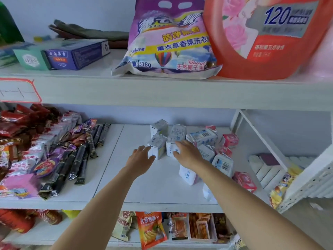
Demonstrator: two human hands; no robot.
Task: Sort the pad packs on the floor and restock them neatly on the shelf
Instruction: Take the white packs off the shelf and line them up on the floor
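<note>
— What's nearest the camera?

— Two bare forearms reaching up and forward over the middle shelf (158,192). Under its front edge, on the lower shelf, stand snack bags, among them an orange chip bag (151,230).

— And the hands?

— The left hand (142,156) has its fingers loosely spread, the tips touching the left side of a white pad pack (157,147); it is not closed round it. The right hand (187,154) lies palm-down, fingers extended, on the neighbouring white pack (171,149) — pressing or steadying, not clenched.

— Where are the pad packs?

— On the middle shelf, right of centre. Four white ones stand upright in a tight two-by-two block under the hands. Just right of them lies a loose jumble of white-and-blue packs (203,137), some tipped over, with small pink packs (230,139) at its right side.

— To the left?

— A heap of snack wrappers (45,150), well apart from the packs.

— Farther up?

— The top shelf carries a purple detergent bag (167,42), a red jug (261,33) touching it, and a blue box (77,54).
</note>
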